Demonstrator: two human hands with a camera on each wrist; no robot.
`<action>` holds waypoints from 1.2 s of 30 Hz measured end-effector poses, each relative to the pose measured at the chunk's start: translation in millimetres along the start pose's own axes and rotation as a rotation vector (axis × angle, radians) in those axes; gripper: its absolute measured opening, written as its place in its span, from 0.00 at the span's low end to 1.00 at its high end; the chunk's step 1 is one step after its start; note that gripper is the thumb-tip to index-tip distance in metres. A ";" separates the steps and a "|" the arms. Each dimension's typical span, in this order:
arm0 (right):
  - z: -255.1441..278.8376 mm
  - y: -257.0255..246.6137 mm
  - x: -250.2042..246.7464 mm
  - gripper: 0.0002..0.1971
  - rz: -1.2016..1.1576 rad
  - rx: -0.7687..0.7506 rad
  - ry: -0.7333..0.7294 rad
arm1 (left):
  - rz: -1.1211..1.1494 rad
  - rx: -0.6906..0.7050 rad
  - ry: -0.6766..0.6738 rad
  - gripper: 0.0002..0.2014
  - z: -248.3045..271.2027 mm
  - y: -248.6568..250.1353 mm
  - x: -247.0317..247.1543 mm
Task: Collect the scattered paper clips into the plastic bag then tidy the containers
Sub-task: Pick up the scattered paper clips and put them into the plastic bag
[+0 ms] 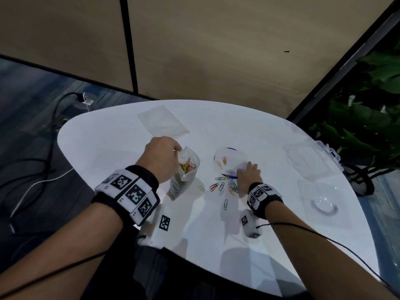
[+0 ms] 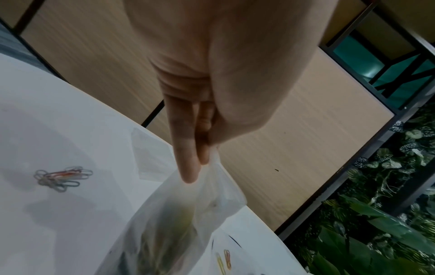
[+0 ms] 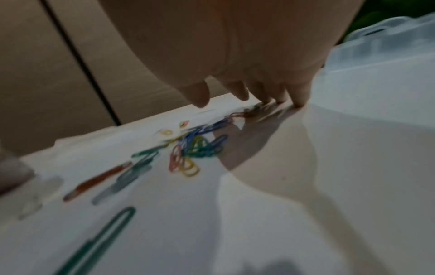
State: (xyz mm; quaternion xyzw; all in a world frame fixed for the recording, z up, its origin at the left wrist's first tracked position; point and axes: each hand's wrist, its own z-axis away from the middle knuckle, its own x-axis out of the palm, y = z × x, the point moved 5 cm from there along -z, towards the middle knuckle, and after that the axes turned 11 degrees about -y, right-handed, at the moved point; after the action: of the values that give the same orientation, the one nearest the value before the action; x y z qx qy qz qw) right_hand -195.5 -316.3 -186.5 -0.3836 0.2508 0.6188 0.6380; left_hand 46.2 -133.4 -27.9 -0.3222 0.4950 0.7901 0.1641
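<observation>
My left hand (image 1: 162, 156) pinches the top edge of a clear plastic bag (image 1: 185, 174) and holds it up off the white table (image 1: 112, 137); several paper clips lie inside. In the left wrist view the fingers (image 2: 188, 154) pinch the bag (image 2: 179, 223) at its mouth. My right hand (image 1: 249, 174) lies flat with straight fingers on the table beside a heap of coloured paper clips (image 1: 227, 182). In the right wrist view its fingertips (image 3: 299, 100) touch the table next to the clips (image 3: 195, 147). Two clips (image 1: 223, 162) lie in a clear round lid.
An empty flat plastic bag (image 1: 162, 122) lies at the table's far side. A clear compartment box (image 1: 311, 161) and a clear tray with a round dish (image 1: 324, 204) sit at the right. Plants stand beyond the right edge. Cables run over the floor at left.
</observation>
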 end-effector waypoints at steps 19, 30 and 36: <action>47.8 -37.5 48.8 0.36 0.735 -0.490 -0.102 | -0.038 -0.073 -0.018 0.12 -1.0 -14.8 -9.2; 42.9 -33.1 -10.6 0.05 -0.014 -0.330 0.102 | -0.026 -0.038 -0.034 0.06 -8.7 -8.9 6.2; 34.2 -24.9 -37.7 0.02 -0.783 -0.289 -0.137 | 0.008 -0.033 -0.052 0.06 -20.2 -3.0 15.5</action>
State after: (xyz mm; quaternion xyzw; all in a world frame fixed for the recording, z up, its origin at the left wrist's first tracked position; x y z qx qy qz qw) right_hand -180.5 -310.0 -132.3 -0.4935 -0.0464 0.3826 0.7797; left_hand 43.5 -150.9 -46.5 -0.3025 0.4785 0.8069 0.1685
